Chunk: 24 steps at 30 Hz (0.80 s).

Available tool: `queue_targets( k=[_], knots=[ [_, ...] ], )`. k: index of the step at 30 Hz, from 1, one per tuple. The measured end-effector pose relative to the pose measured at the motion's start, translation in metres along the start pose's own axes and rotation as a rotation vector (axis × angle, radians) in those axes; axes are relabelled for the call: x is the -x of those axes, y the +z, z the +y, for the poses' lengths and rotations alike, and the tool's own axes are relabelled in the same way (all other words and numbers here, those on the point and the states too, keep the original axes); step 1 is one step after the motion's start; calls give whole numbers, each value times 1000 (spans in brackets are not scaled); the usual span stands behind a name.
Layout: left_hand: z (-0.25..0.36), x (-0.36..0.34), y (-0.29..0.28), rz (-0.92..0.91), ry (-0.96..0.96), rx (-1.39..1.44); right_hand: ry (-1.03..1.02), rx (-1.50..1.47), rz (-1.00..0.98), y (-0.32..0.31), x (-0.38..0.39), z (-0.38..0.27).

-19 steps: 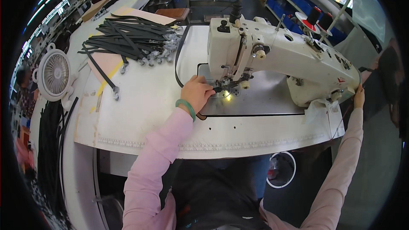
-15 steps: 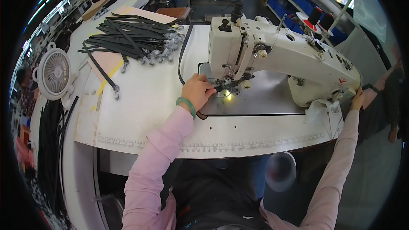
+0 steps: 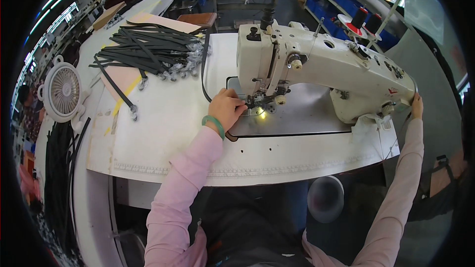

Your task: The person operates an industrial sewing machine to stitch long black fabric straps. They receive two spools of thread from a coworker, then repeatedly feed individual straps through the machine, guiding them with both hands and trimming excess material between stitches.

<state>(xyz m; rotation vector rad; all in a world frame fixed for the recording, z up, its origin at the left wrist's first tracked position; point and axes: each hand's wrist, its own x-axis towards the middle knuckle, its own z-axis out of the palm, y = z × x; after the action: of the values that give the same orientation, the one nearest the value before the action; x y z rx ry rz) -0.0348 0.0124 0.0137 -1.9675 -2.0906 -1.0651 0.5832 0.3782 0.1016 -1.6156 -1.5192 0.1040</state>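
Observation:
At the needle of the white sewing machine (image 3: 311,54), my left hand (image 3: 227,109), with a green bangle (image 3: 213,123) at the wrist, pinches the end of a black strap (image 3: 203,79). The rest of that strap curves up beside the machine head. A small lamp lights the metal bed (image 3: 302,118) by the presser foot (image 3: 259,100). My right hand (image 3: 417,106) curls round the handwheel at the machine's right end, which is mostly hidden. Left on the white table (image 3: 148,153) lie many black straps (image 3: 138,49) with shiny, wrapped ends, on pale pink sheets (image 3: 153,20).
A white fan (image 3: 62,91) and hanging black straps (image 3: 62,168) are at the left. Thread spools (image 3: 358,20) and blue-bin shelves (image 3: 329,7) stand behind. A brown stool (image 3: 198,20) is beyond the table. Part of another person (image 3: 440,183) shows at the far right.
The person at the far right has moved lower in the view. My right hand has shifted slightly at the handwheel. My left hand stays at the needle.

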Motion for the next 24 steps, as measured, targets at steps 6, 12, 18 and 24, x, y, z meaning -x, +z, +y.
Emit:
queue_targets(
  k=[6,12,18,24],
  knots=[
    [0,-5,7,-17,18,21,54,-286,137,28,54,63],
    [0,-5,8,4,16,-3,3,-125,84,-15,3,-2],
    [-3,-6,6,-21,-7,-19,50,-280,77,5,23,19],
    [-4,-5,4,-35,-21,-35,-38,-149,158,0,25,-18]
  ],
)
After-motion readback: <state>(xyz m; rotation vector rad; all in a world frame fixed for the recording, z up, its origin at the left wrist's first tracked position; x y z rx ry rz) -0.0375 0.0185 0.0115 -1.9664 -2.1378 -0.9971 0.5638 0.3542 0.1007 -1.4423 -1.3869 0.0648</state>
